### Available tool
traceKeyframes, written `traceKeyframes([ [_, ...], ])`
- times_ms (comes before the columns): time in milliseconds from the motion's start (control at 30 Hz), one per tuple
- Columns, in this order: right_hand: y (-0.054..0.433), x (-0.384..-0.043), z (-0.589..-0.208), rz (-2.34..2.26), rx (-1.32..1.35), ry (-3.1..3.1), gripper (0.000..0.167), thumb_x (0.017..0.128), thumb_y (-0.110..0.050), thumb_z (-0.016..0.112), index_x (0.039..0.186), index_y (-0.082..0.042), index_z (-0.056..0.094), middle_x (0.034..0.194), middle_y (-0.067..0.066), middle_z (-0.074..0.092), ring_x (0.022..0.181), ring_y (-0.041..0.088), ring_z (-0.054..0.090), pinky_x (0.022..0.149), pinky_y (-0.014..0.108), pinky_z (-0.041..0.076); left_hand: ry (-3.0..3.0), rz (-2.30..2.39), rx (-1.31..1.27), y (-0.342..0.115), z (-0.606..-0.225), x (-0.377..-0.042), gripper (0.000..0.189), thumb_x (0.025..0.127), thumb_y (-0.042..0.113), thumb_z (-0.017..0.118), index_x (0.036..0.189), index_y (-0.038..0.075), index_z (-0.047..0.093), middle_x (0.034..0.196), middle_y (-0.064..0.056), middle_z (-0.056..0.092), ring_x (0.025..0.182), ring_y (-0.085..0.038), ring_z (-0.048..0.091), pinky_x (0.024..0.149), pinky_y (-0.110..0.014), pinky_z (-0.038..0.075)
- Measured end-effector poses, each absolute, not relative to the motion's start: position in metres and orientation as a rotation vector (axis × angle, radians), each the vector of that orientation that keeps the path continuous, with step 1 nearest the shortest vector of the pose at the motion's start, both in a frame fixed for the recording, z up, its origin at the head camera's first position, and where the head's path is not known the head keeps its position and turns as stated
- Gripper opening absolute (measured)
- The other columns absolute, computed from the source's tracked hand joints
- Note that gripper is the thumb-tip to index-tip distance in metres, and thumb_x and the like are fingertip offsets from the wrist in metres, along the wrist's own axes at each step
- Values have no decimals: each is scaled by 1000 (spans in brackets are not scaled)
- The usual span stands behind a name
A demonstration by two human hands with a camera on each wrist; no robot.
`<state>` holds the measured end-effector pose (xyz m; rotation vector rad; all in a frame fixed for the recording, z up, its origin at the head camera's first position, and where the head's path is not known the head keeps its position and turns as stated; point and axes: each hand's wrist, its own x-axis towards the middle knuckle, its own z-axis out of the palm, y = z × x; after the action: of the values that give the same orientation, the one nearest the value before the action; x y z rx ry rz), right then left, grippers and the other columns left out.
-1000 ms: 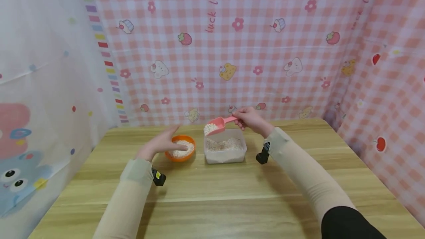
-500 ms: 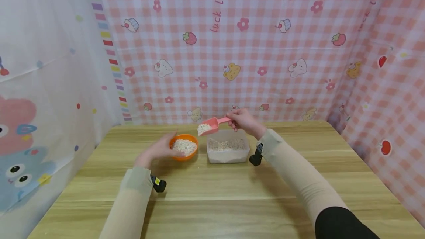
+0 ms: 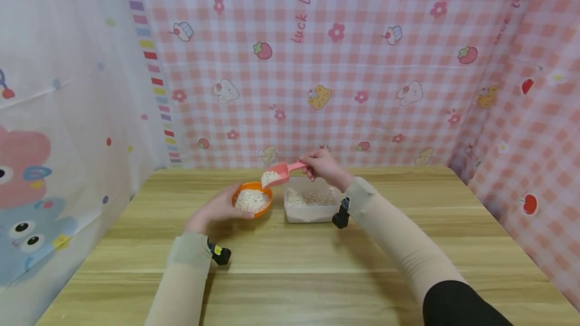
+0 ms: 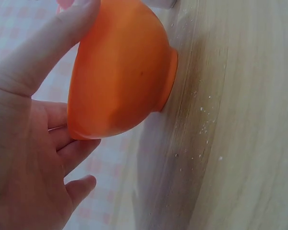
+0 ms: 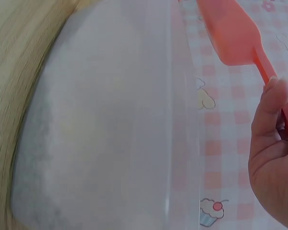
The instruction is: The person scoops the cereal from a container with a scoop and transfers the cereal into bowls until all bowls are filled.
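My left hand holds an orange bowl by its side, with the thumb on one side and the fingers at the rim on the other. Pale flakes that look like oats fill much of the bowl, which stands on the table. The right hand pinches the handle of a pink scoop. Flakes heap at the scoop's front, and its tip hangs by the bowl's right rim, slightly above it. Below the right hand stands a translucent white container with more flakes inside.
Both the bowl and the container stand toward the back of the wooden table. A few crumbs lie on the wood near the bowl. A pink checked curtain hangs behind, with further curtains at the left and right sides.
My right hand has carried the loaded scoop left, from over the container to the bowl's rim. The left hand has closed in from above the bowl to hold its side.
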<state>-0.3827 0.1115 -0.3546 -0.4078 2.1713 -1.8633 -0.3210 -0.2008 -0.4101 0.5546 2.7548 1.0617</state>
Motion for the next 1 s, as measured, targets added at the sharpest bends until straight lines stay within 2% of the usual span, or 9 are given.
traceKeyframes([
  [400, 89, -382, -350, -1856, -398, 2183, 28, 102, -15, 50, 96, 8, 66, 64, 7, 58, 48, 12, 49, 47, 23, 47, 2770, 1022, 521, -202, -411, -324, 113, 73, 45, 83, 151, -6, 19, 154, -27, 22, 139, -43, 24, 111, -58, 23],
  [1000, 62, -379, -353, -1718, -372, 2329, 26, 100, -14, 53, 99, 7, 69, 64, 7, 59, 49, 11, 52, 47, 23, 50, 2755, 1032, 490, -197, -404, -318, 109, 74, 40, 83, 151, -6, 20, 154, -27, 22, 140, -43, 23, 112, -57, 22],
])
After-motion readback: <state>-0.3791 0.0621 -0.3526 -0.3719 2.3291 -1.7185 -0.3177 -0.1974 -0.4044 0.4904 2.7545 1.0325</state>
